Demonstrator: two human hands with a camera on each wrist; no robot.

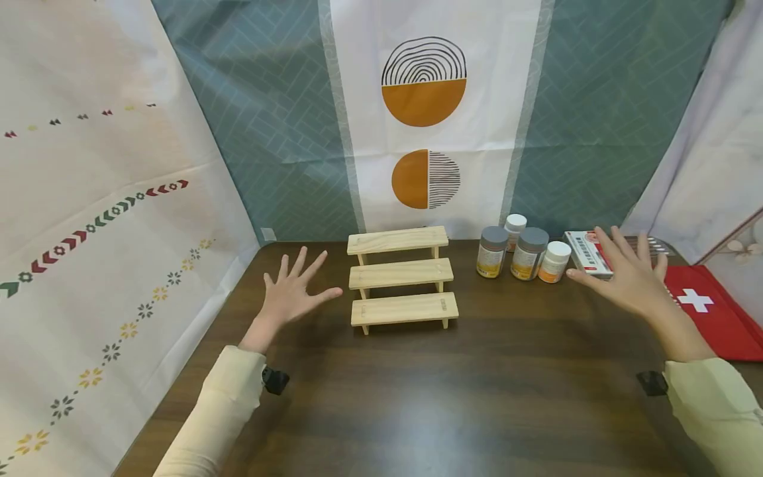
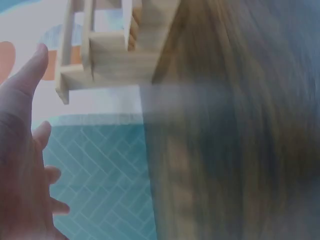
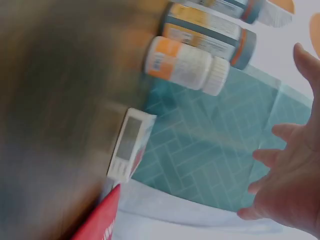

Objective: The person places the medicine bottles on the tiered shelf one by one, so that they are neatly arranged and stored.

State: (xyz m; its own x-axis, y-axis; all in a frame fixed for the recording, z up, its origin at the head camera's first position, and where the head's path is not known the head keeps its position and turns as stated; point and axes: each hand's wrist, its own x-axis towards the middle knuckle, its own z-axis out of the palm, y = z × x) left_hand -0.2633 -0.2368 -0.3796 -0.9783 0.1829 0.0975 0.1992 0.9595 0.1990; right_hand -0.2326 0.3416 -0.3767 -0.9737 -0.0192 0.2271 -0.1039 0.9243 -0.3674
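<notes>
White bottle (image 3: 185, 66), white box (image 3: 131, 145), red pouch (image 3: 101, 217)

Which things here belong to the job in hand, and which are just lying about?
Probably belong, being nearest the empty left hand and right hand:
wooden three-step stand
grey-lidded bottles
white-lidded bottles
white box
red pouch

Probably just surroundings:
table
cloth backdrop
black wrist devices

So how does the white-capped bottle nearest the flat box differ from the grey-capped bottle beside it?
The grey-capped bottle is bigger than the white-capped bottle. Low on its label, the grey-capped bottle shows yellow, where the white-capped bottle shows orange. Both stand upright on the table, capped.
</notes>
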